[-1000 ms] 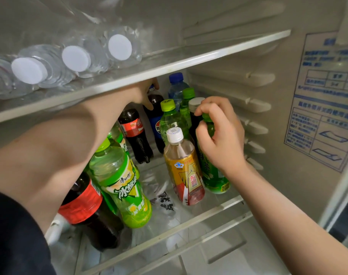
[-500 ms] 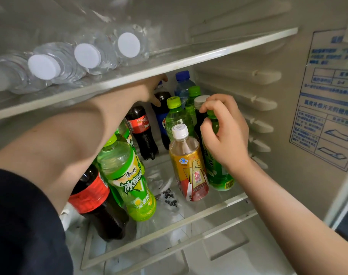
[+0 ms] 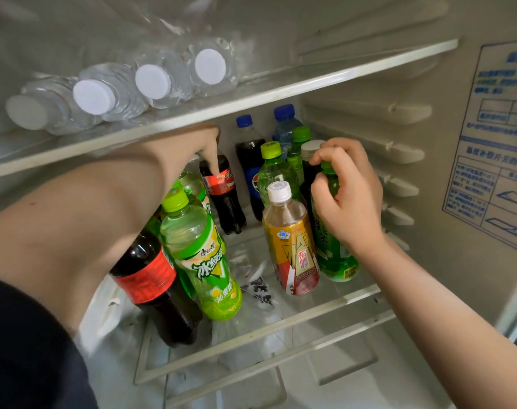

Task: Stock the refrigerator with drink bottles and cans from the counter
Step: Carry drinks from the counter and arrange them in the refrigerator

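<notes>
Inside the refrigerator, the right hand (image 3: 350, 196) grips the neck of a green tea bottle (image 3: 334, 243) while the left hand (image 3: 192, 149) holds a cola bottle (image 3: 222, 190) beneath the glass shelf (image 3: 354, 75).

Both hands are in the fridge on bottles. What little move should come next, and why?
Probably the right hand should let go of the green tea bottle and pull back. That bottle stands upright on the glass shelf, close beside the yellow-labelled bottle, so it looks placed. The left hand holds the rear cola bottle by its top, further in.
</notes>
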### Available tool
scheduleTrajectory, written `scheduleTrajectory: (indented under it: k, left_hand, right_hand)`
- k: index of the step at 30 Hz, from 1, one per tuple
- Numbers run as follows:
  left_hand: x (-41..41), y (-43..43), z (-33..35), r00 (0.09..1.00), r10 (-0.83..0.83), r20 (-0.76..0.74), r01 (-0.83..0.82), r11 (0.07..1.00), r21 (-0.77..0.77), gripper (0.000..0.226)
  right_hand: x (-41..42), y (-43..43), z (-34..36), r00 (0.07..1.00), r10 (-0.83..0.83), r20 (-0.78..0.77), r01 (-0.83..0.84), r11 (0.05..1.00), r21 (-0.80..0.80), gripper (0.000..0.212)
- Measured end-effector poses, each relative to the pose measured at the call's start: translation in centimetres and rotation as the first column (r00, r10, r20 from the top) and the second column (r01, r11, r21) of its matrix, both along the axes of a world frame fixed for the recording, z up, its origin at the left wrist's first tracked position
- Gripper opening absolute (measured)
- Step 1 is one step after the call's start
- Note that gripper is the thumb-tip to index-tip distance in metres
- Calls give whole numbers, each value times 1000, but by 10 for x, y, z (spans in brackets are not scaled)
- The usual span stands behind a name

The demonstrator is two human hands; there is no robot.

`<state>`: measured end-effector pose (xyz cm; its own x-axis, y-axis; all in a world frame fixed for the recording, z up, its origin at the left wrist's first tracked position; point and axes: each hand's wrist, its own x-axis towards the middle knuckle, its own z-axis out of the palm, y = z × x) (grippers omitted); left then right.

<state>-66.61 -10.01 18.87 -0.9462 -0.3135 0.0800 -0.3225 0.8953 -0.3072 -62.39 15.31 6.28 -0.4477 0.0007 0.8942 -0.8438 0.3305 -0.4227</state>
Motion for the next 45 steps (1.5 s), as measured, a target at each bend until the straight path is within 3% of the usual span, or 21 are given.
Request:
scheduleTrajectory:
  k: [2, 4, 8, 18, 20, 24, 29, 39, 45]
  left_hand:
    - [-1, 1, 3, 999, -42, 23, 41, 999, 36, 56]
    - [1, 6, 6, 991, -122, 57, 117, 990, 74, 68]
    - [2, 13, 7, 967, -254, -6, 254, 966, 43, 70]
    - [-1, 7, 3, 986, -135, -96, 155, 955, 251, 79]
    - [-6, 7, 0, 992, -80, -98, 111, 926, 362, 81]
    - [-12, 4, -1, 993, 35, -110, 22, 877, 481, 54]
    - [-11, 3, 4, 997, -37, -67, 67, 850, 522, 41]
    - [-12, 6, 6, 996, -76, -52, 91, 893, 441, 47]
    - [-10, 13, 5, 997, -77, -31, 83, 946, 314, 88]
  right_hand:
    - [0, 2, 0, 1000, 5, -6, -5, 1000, -2, 18]
    - [0, 3, 0, 1000, 1, -6, -1, 1000, -3, 18]
    - [1, 5, -1, 1000, -7, -28, 6, 1000, -5, 18]
    - [0, 5, -2, 999, -21, -26, 21, 1000, -12, 17]
    - [0, 4, -1, 999, -26, -18, 26, 1000, -2, 18]
    - [0, 1, 0, 1000, -26, -9, 26, 1000, 10, 19]
    - [-2, -2, 1, 1000, -16, -11, 16, 1000, 25, 18]
    - [-3, -4, 1, 1000, -22, -15, 22, 1000, 10, 19]
    - [-5, -4, 0, 1000, -19, -15, 19, 1000, 5, 18]
